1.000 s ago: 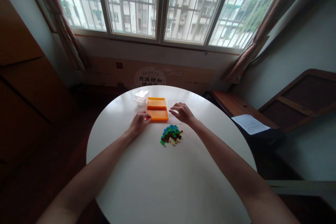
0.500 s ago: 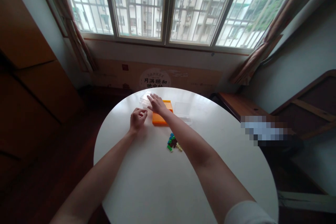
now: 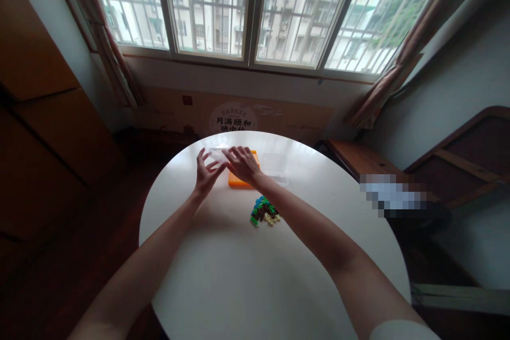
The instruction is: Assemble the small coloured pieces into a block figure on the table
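Observation:
A clear plastic box [image 3: 217, 154] is between my hands near the far side of the table. My left hand [image 3: 205, 174] grips its left side, thumb and fingers curved around it. From the right, my right hand [image 3: 242, 162] holds the box with bent fingers. Partly covered by that hand is an orange tray [image 3: 239, 180]. A second clear plastic box [image 3: 274, 170] lies to the right of the tray, its lid raised. Nearer to me is a pile of small building bricks [image 3: 263, 211] in blue, green, brown and cream, partly behind my right forearm.
The round white table [image 3: 247, 276] has its far edge close to the wall under the window. A wooden bench [image 3: 354, 162] stands beyond the table on the right, with a blurred-out item on it. Wooden cabinets [image 3: 51, 133] are on the left.
My left hand has risen, opened wider and taken hold of the clear box. My right hand has closed in on the box, which now looks lifted and tilted between both hands.

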A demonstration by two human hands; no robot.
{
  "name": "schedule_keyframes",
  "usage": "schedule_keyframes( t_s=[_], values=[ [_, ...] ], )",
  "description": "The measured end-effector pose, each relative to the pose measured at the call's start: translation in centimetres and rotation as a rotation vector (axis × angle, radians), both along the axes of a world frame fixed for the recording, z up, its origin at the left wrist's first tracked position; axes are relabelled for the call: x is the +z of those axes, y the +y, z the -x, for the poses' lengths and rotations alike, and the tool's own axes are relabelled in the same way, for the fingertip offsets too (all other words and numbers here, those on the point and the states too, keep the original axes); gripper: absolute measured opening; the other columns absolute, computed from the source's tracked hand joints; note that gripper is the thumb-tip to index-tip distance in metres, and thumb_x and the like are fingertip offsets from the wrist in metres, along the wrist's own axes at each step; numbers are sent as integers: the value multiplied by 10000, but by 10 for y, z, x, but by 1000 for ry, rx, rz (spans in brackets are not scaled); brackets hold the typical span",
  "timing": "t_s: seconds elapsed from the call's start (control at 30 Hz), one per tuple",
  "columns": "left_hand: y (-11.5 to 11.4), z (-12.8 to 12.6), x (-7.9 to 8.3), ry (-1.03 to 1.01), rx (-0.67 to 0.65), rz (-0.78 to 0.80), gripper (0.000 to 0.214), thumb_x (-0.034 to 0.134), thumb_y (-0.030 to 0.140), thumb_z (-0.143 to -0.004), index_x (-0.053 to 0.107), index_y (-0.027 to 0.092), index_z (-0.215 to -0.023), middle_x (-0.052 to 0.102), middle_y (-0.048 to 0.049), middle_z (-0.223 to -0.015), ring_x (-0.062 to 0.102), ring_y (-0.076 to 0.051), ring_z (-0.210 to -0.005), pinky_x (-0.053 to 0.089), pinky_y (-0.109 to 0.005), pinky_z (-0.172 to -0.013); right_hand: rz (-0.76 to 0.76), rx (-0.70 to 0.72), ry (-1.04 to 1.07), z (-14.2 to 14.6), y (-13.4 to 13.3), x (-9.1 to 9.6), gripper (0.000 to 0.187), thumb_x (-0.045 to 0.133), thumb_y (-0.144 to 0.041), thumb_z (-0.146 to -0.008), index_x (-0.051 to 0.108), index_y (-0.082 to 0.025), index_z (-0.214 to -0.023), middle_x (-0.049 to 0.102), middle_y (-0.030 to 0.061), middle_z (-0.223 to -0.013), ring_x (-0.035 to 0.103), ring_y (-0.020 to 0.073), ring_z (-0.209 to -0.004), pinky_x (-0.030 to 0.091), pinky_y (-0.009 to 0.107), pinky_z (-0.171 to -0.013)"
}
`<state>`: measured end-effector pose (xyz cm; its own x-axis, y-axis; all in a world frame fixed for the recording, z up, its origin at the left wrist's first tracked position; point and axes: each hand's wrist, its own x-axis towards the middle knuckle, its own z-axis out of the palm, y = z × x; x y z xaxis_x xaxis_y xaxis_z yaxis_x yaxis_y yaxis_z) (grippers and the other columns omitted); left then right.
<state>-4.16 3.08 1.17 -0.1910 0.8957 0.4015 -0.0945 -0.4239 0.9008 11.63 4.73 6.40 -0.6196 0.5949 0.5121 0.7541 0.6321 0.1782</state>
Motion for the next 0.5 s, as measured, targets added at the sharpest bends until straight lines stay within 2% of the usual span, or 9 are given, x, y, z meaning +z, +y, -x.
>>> schedule_keyframes(
  t_s=[0.1, 0.17, 0.27, 0.37, 0.5],
  values=[
    [-2, -5, 1, 32, -151, 2, 839, 827, 450, -641, 426, 178, -1326, 574, -167, -1261, 663, -272, -1024, 566, -403, -869, 15, 80, 36, -14, -20, -2, 394, 448, -336, -959, 544, -177, -1306, 588, 149, -1136, 516, 252, -991, 449, 412, -852],
    [-5, -7, 0, 64, -186, 30, 782, 824, 456, -645, 483, 137, -1272, 639, -158, -1165, 667, -279, -1014, 558, -435, -891, 49, 151, 99, -26, -27, -6, 382, 465, -347, -957, 557, -191, -1293, 597, 134, -1117, 542, 227, -982, 482, 389, -847],
    [-10, -11, -1, 90, -240, 38, 721, 822, 441, -656, 530, 121, -1232, 660, -150, -1151, 666, -281, -1027, 549, -442, -910, 101, 227, 186, -44, -33, -11, 359, 458, -304, -966, 554, -210, -1299, 599, 135, -1179, 576, 200, -1015, 515, 380, -865],
    [-18, -15, 1, 100, -301, 23, 622, 814, 424, -673, 589, 112, -1162, 673, -146, -1138, 668, -275, -1025, 542, -423, -918, 135, 222, 195, -56, -41, -13, 345, 424, -251, -977, 566, -183, -1284, 628, 147, -1199, 607, 200, -1044, 523, 390, -882],
    [-26, -20, 6, 126, -348, 25, 549, 810, 424, -679, 626, 106, -1087, 696, -138, -1081, 678, -260, -984, 550, -396, -885, 143, 168, 152, -58, -56, -11, 357, 399, -260, -986, 562, -135, -1278, 640, 155, -1231, 619, 215, -1100, 514, 383, -910]
  ],
)
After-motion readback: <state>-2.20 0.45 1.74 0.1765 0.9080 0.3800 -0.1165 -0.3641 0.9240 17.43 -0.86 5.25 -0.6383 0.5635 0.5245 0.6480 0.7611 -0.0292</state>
